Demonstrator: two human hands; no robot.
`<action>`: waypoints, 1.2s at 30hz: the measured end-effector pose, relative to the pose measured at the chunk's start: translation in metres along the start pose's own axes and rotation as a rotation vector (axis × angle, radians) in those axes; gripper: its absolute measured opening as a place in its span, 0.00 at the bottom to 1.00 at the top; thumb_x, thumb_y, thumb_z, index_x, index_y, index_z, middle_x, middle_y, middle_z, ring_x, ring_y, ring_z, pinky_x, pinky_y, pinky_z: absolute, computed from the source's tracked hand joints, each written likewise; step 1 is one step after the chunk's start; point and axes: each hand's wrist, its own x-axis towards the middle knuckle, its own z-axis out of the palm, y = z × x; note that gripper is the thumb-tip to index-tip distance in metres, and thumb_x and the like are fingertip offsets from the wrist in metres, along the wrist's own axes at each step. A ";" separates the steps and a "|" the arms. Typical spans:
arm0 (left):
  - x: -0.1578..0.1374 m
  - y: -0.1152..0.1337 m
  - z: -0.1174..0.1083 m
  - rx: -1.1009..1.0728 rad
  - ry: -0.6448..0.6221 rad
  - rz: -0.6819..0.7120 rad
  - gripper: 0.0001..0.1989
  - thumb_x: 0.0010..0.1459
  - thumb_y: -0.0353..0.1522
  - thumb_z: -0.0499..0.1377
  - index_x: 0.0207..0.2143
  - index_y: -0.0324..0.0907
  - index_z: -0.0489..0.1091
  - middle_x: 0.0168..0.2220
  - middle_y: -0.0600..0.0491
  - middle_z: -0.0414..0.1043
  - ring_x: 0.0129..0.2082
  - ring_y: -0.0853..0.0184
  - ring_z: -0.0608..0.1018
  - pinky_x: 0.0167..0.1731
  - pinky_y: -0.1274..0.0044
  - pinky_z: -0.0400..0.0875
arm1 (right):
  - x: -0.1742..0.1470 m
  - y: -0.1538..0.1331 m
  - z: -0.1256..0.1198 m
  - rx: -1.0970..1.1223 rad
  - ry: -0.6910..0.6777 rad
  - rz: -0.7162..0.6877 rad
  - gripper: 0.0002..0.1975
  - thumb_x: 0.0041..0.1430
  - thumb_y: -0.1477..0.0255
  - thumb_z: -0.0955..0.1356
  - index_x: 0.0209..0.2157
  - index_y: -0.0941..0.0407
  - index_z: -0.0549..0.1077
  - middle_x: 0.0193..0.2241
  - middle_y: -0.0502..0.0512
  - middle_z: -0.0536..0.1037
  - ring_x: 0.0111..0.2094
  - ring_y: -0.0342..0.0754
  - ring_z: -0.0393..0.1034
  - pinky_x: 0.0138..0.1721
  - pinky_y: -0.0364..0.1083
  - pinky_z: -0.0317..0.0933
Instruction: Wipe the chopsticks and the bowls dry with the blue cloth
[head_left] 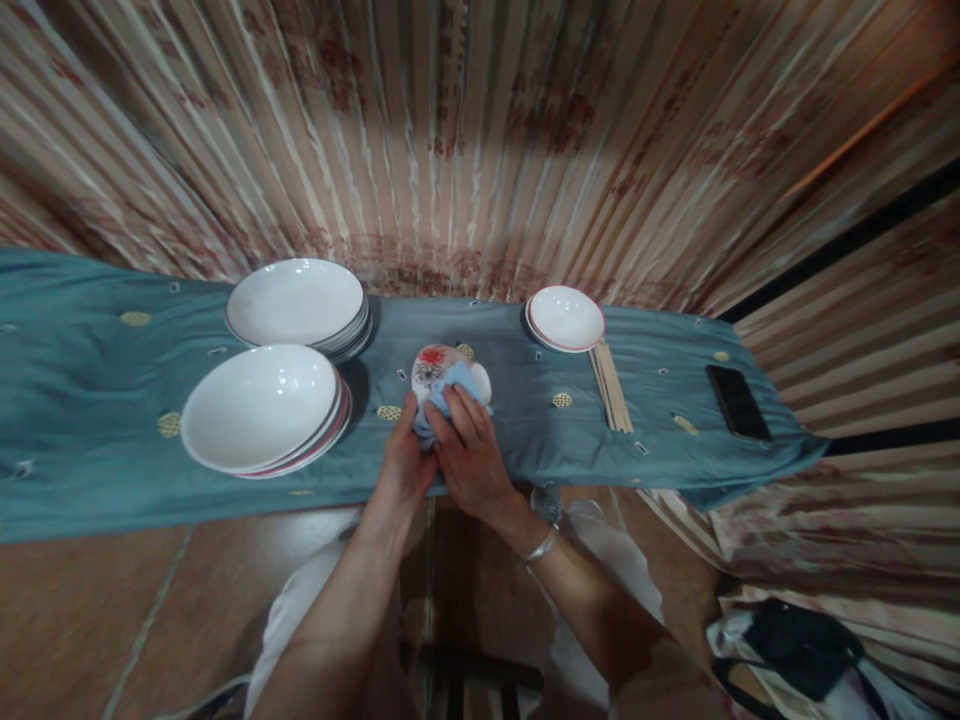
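Observation:
A small white bowl [429, 370] with a red and black flower pattern is tilted so that its patterned outside faces me, near the front middle of the table. My left hand [407, 458] grips its near left side, thumb along the edge. Bunched over the bowl is a light blue cloth [459, 376], pressed there by the fingers of my right hand [474, 455]. Part of the bowl is hidden under cloth and fingers. A silver bracelet [541, 545] circles my right wrist.
Left of my hands stand two stacks of white dishes, the nearer stack [259, 410] and the farther stack [296, 300]. Small red-rimmed bowls [566, 318] and wooden chopsticks [611, 388] lie to the right, then a dark phone [737, 402]. Behind the cloth-covered table [495, 465] hangs a curtain [465, 150].

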 end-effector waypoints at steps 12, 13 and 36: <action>-0.006 -0.003 0.004 0.042 -0.082 0.068 0.14 0.64 0.35 0.53 0.36 0.38 0.77 0.41 0.48 0.81 0.55 0.65 0.75 0.59 0.74 0.63 | 0.022 0.002 -0.007 -0.074 0.016 0.004 0.19 0.66 0.74 0.61 0.58 0.56 0.67 0.60 0.62 0.68 0.65 0.52 0.55 0.63 0.55 0.51; -0.007 -0.004 0.004 0.050 -0.099 0.075 0.15 0.65 0.36 0.53 0.37 0.38 0.77 0.43 0.47 0.80 0.57 0.64 0.73 0.60 0.73 0.62 | 0.024 0.002 -0.008 -0.078 0.023 0.008 0.19 0.66 0.74 0.61 0.58 0.55 0.68 0.60 0.62 0.68 0.64 0.52 0.56 0.63 0.55 0.51; -0.006 -0.013 0.002 0.150 -0.271 0.143 0.10 0.58 0.34 0.59 0.38 0.37 0.76 0.42 0.47 0.79 0.54 0.61 0.74 0.56 0.72 0.66 | 0.040 0.025 -0.025 0.077 0.107 0.103 0.20 0.68 0.72 0.57 0.57 0.59 0.68 0.60 0.65 0.66 0.63 0.53 0.57 0.61 0.54 0.55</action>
